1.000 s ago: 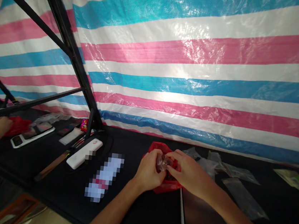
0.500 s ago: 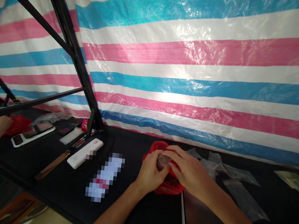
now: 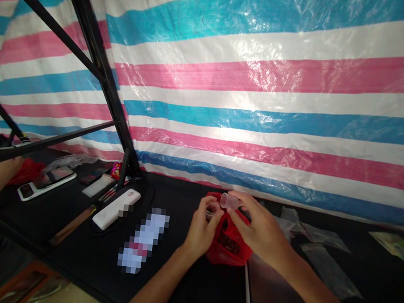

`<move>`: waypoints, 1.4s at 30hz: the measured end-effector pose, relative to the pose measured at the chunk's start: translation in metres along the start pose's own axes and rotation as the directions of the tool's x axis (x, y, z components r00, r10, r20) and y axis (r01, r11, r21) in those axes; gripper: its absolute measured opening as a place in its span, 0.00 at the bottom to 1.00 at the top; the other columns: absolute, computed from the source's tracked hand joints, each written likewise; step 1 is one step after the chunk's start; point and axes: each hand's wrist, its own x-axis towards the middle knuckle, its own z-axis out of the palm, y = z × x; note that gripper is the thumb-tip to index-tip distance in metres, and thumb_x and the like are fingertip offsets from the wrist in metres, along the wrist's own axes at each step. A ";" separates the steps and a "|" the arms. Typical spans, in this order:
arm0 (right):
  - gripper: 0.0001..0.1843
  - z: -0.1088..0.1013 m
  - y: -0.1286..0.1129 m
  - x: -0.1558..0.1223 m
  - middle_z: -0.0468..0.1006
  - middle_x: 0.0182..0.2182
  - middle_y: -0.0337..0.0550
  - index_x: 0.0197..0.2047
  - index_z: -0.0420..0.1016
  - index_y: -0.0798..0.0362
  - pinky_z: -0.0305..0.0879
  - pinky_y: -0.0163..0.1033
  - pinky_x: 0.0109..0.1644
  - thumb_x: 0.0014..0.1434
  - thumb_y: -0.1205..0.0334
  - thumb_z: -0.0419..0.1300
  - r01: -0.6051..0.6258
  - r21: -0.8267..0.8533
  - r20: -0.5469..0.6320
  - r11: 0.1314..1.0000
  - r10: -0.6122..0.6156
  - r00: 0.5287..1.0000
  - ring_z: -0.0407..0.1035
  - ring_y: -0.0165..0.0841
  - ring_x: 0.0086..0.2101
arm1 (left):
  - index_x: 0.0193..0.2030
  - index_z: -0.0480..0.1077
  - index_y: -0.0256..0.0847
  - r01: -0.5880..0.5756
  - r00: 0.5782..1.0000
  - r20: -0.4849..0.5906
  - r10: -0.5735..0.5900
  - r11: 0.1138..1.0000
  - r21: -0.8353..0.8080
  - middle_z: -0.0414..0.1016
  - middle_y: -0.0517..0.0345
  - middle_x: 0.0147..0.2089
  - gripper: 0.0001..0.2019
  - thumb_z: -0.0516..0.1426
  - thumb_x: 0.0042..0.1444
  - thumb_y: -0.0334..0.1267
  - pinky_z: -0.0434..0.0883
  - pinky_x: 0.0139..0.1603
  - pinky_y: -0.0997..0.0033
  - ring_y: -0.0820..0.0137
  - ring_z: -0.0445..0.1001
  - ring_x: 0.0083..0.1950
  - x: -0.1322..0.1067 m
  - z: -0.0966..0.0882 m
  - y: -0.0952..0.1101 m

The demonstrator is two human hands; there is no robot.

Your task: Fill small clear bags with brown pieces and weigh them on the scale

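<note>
A person holds two small plastic cups over an open red plastic bag (image 3: 229, 257) on a black tabletop (image 3: 171, 192).
Nearest, a dark, silver-rimmed device (image 3: 276, 296) lies under the right forearm. The left hand (image 3: 198, 229) has its fingers curled around a clear cup (image 3: 211, 212), the round rim left exposed; the right hand (image 3: 261, 226) has its fingers clamped on a translucent cup (image 3: 229, 202), tipped sideways and apparently gripped at one end to keep its mouth free. Both hang above the bag's far side, perhaps so spills land among the small dark pieces (image 3: 228, 243) inside. Clear plastic sachets (image 3: 332, 271) lie to the right; a striped tarpaulin (image 3: 264, 115) closes off the background.
</note>
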 end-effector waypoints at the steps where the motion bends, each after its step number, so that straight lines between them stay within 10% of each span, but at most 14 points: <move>1: 0.20 0.001 0.000 0.000 0.78 0.59 0.48 0.64 0.70 0.46 0.72 0.47 0.60 0.71 0.56 0.55 -0.040 0.021 0.041 0.999 0.039 0.998 0.77 0.42 0.54 | 0.56 0.65 0.43 0.003 0.999 -0.042 -0.003 1.000 0.005 0.78 0.57 0.44 0.14 0.56 0.69 0.45 0.72 0.49 0.67 0.68 0.78 0.45 0.001 -0.001 0.001; 7: 0.16 0.006 0.006 -0.003 0.84 0.48 0.47 0.57 0.76 0.48 0.68 0.48 0.54 0.66 0.61 0.59 -0.012 -0.154 0.305 0.988 0.059 0.951 0.78 0.43 0.46 | 0.50 0.63 0.45 0.066 0.994 -0.103 -0.038 0.957 0.282 0.74 0.60 0.38 0.12 0.59 0.64 0.43 0.69 0.40 0.69 0.67 0.75 0.36 0.000 -0.008 0.000; 17: 0.15 -0.003 0.020 -0.001 0.83 0.43 0.47 0.51 0.80 0.49 0.57 0.48 0.50 0.66 0.71 0.57 0.155 -0.561 0.376 0.813 0.083 0.923 0.77 0.40 0.38 | 0.47 0.65 0.46 0.077 0.997 -0.022 -0.080 0.798 0.597 0.68 0.54 0.51 0.15 0.58 0.53 0.27 0.67 0.40 0.67 0.64 0.76 0.41 0.003 -0.017 -0.007; 21: 0.14 -0.008 0.021 0.001 0.82 0.41 0.51 0.48 0.81 0.51 0.55 0.49 0.48 0.67 0.72 0.55 0.114 -0.643 0.312 0.758 0.123 0.942 0.77 0.43 0.40 | 0.48 0.65 0.46 0.110 0.994 -0.076 -0.081 0.825 0.554 0.68 0.52 0.55 0.14 0.58 0.56 0.29 0.68 0.42 0.67 0.64 0.77 0.43 0.006 -0.021 -0.010; 27: 0.17 -0.004 0.014 0.000 0.80 0.52 0.54 0.55 0.78 0.51 0.58 0.50 0.53 0.67 0.71 0.56 0.135 -0.584 0.233 0.800 0.006 0.972 0.72 0.48 0.50 | 0.46 0.67 0.45 0.205 0.978 -0.068 -0.197 0.852 0.482 0.73 0.58 0.35 0.11 0.60 0.57 0.32 0.66 0.40 0.67 0.62 0.75 0.38 0.011 -0.025 -0.018; 33: 0.17 0.012 0.014 -0.009 0.82 0.49 0.45 0.53 0.79 0.46 0.59 0.50 0.60 0.62 0.69 0.61 0.127 -0.285 0.344 0.950 -0.023 0.939 0.71 0.44 0.52 | 0.49 0.70 0.44 0.157 0.985 -0.106 -0.138 0.968 0.194 0.75 0.62 0.36 0.12 0.61 0.59 0.37 0.68 0.39 0.71 0.69 0.74 0.34 0.016 -0.024 -0.016; 42: 0.13 0.024 0.017 -0.016 0.81 0.48 0.51 0.47 0.79 0.52 0.65 0.49 0.54 0.58 0.67 0.62 0.038 -0.347 0.410 0.937 0.115 0.905 0.75 0.46 0.48 | 0.47 0.70 0.41 0.079 0.989 -0.121 -0.086 0.995 -0.064 0.76 0.59 0.40 0.09 0.60 0.61 0.40 0.71 0.42 0.72 0.70 0.75 0.39 0.020 -0.020 -0.003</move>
